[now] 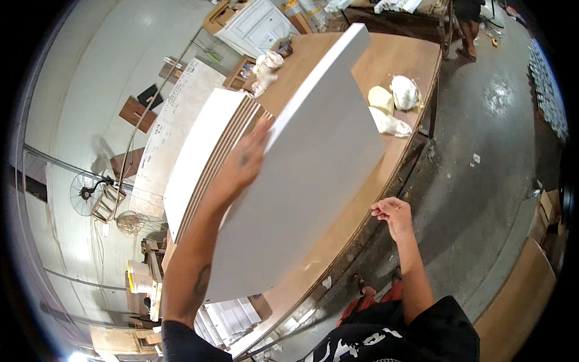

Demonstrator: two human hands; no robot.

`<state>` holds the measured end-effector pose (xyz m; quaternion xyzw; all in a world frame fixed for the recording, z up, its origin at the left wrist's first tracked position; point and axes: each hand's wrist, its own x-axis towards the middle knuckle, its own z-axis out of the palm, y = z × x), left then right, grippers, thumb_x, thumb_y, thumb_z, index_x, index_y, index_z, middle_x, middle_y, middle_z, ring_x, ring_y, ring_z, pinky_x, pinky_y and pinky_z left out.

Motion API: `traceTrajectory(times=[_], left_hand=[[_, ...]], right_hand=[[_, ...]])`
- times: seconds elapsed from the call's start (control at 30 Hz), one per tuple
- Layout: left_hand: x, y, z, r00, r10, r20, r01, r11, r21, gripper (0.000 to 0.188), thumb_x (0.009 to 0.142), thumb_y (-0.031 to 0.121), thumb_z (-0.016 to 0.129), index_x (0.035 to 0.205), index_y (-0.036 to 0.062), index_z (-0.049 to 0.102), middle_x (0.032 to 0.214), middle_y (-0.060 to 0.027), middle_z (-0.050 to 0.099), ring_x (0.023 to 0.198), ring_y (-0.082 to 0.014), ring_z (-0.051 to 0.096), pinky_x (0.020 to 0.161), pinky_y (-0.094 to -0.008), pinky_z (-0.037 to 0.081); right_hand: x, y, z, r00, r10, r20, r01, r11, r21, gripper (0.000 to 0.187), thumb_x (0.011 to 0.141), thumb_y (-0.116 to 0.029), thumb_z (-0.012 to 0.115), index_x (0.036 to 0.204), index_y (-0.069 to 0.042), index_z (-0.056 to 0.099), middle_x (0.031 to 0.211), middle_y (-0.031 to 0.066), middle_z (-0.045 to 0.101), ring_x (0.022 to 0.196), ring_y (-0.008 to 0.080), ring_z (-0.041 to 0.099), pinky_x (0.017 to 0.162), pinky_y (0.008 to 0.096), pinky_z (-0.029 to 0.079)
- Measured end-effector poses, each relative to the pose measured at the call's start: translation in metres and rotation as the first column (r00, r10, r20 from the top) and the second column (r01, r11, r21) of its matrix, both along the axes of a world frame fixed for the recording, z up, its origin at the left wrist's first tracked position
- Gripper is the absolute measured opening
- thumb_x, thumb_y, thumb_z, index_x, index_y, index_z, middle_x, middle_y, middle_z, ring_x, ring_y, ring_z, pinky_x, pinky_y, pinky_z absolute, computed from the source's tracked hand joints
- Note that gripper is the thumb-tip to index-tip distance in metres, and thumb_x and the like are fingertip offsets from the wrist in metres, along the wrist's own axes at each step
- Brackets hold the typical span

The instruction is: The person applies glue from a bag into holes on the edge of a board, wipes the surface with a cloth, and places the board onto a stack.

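A large white panel (307, 157) stands tilted on its edge over the brown worktable (410, 54). My left hand (250, 154) grips its upper left edge; the fingertips are partly hidden behind it. Just left of that hand lies a stack of white-faced boards (202, 136) with brown edges. My right hand (395, 214) hangs beyond the table's right edge, apart from the panel. Its fingers are curled together, and whatever they may hold is too small to make out.
Crumpled white cloths (405, 93) and a cream-coloured round pad (380, 99) sit by the table's right edge. More cloth (265, 69) lies at the far left. White strips (229, 320) are stacked near me. Another person (467, 27) stands at the far right.
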<state>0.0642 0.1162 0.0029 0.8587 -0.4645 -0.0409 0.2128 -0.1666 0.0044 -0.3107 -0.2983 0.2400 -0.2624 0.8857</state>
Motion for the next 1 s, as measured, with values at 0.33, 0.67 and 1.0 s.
traceTrajectory(times=[0.33, 0.67, 1.0], left_hand=[[-0.006, -0.162, 0.011, 1.0, 0.016, -0.027, -0.014, 0.994, 0.104, 0.085, 0.093, 0.067, 0.027, 0.115, -0.0088, 0.058, 0.112, -0.0315, 0.061, 0.115, -0.039, 0.056, 0.098, -0.0389, 0.04], [0.002, -0.163, 0.019, 0.965, 0.206, -0.16, -0.19, 0.976, 0.109, 0.086, 0.092, 0.068, 0.03, 0.134, -0.0045, 0.047, 0.136, -0.0286, 0.046, 0.134, -0.0361, 0.038, 0.109, -0.0377, 0.028], [-0.027, -0.169, 0.029, 0.982, 0.189, -0.026, -0.183, 0.971, 0.153, 0.093, 0.091, 0.073, 0.019, 0.126, -0.0054, 0.055, 0.129, -0.0295, 0.052, 0.128, -0.0404, 0.044, 0.107, -0.0403, 0.032]], right_hand=[[0.052, -0.044, 0.098, 0.968, -0.163, 0.192, 0.205, 0.954, -0.221, 0.031, 0.097, -0.028, 0.056, 0.095, 0.002, 0.063, 0.093, 0.0149, 0.069, 0.085, 0.0212, 0.068, 0.075, 0.0328, 0.056], [0.12, -0.101, 0.172, 0.903, -0.396, 0.164, 0.376, 0.548, -0.747, 0.054, 0.094, -0.029, 0.057, 0.137, 0.001, 0.042, 0.136, 0.0189, 0.05, 0.131, 0.0325, 0.043, 0.109, 0.0394, 0.032], [0.147, -0.105, 0.173, 0.854, -0.453, 0.256, 0.393, 0.24, -0.887, 0.065, 0.095, -0.03, 0.055, 0.145, 0.003, 0.029, 0.143, 0.0211, 0.038, 0.132, 0.0345, 0.036, 0.11, 0.0437, 0.026]])
